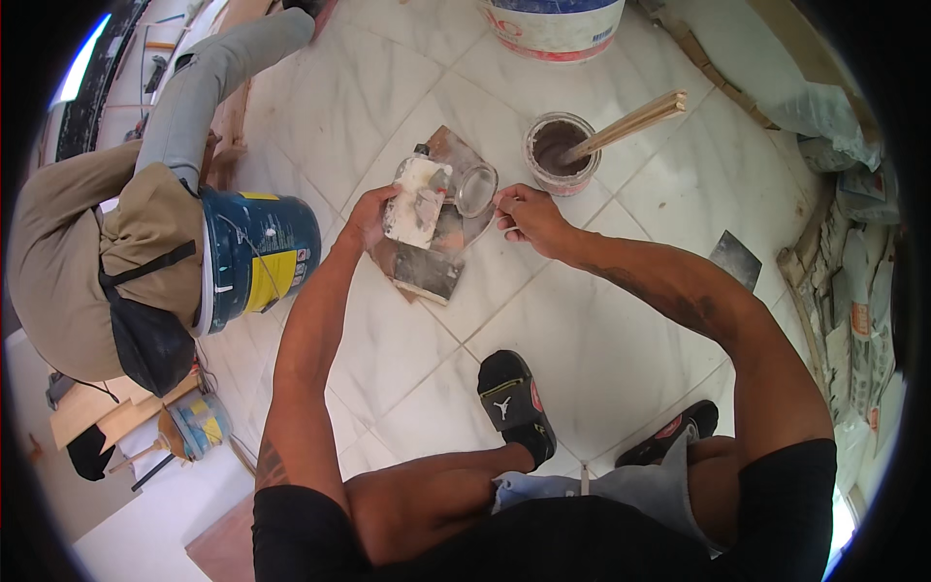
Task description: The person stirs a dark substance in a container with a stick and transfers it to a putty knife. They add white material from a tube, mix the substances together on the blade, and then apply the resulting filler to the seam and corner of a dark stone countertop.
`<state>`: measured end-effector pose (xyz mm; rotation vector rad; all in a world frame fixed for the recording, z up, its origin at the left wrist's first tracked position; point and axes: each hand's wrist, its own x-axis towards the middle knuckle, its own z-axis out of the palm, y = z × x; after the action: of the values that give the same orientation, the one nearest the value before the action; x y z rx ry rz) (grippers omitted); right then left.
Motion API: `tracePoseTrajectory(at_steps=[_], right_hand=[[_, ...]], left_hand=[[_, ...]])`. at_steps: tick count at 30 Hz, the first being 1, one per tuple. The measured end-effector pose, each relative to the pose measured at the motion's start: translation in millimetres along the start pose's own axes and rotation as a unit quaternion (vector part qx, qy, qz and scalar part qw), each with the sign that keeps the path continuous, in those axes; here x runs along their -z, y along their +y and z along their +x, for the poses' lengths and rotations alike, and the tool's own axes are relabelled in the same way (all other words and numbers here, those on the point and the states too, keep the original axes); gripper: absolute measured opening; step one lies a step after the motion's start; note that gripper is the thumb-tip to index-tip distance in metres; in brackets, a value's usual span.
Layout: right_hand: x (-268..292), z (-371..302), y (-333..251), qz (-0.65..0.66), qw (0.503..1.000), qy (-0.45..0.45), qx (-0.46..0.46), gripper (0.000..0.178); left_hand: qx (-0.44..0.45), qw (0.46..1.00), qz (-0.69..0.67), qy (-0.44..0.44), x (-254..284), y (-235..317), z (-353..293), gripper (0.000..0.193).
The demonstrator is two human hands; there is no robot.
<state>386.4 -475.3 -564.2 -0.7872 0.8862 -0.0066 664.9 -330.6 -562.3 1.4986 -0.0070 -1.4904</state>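
My left hand grips the left edge of a flat, rectangular block smeared with off-white paste, with a black knob at its far end. Fingers drawn together, my right hand is at the rim of a round, clear, lid-like thing and appears to pinch it. Beneath both lie brown tile pieces and a dark grey, dusty slab on the floor. Just beyond my right hand stands an open tub of brownish-grey mix, with wooden sticks leaning out of it.
Marble-look floor tiles lie under everything. At left, a person in grey and tan clothes is beside a blue bucket. A white bucket stands at the far side. A dark square tile lies right, near wrapped debris.
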Motion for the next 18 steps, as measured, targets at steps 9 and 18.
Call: tracePoseTrajectory(at_steps=[9, 18], right_hand=[[12.5, -104.4, -61.1, -0.420, 0.878, -0.059, 0.223, 0.014], [33.2, -115.2, -104.6, -0.777, 0.455, 0.063, 0.431, 0.011]], left_hand=[[0.009, 0.999, 0.031, 0.003, -7.1, 0.0, 6.5, 0.044], [0.056, 0.996, 0.076, -0.003, -32.3, 5.0, 12.0, 0.042]])
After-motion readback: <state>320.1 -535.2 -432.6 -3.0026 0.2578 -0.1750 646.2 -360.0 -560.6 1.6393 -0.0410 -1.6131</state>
